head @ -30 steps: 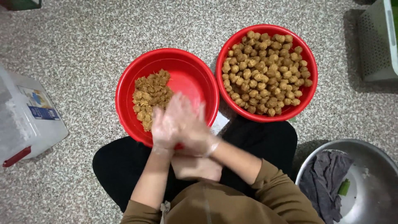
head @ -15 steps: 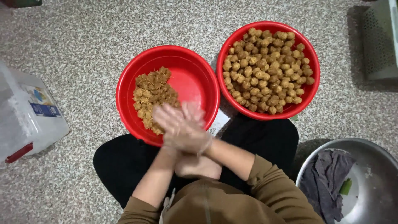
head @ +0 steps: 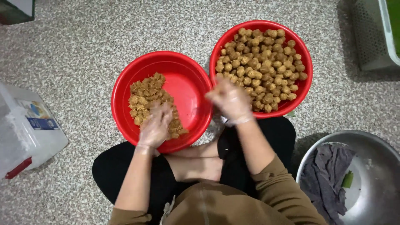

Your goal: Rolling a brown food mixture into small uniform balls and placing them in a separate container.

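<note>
My left hand [head: 155,126] lies palm down on the crumbled brown pieces [head: 151,102] in the near basin [head: 185,79], fingers loosely curled into the heap; whether the grip is closed on any of them I cannot tell, since the back of the hand hides the palm. My right hand [head: 230,101] is blurred over the rim of the far basin [head: 301,50], at its near left edge, fingers bunched together; whether that grip holds anything I cannot tell. Both hands wear thin clear gloves.

The crumbled pieces fill only the left part of the near basin, the rest of its red bottom being bare. The far basin, touching the near one at the rim, is heaped with round brown balls [head: 262,62]. Both basins stand on the speckled floor [head: 75,50], just in front of my crossed legs.

To my right a steel bowl [head: 375,183] holds a grey cloth [head: 325,175] and a green scrap. At the left edge sits a clear plastic box [head: 25,129] with a red clasp. A grey crate [head: 371,33] stands at the upper right.
</note>
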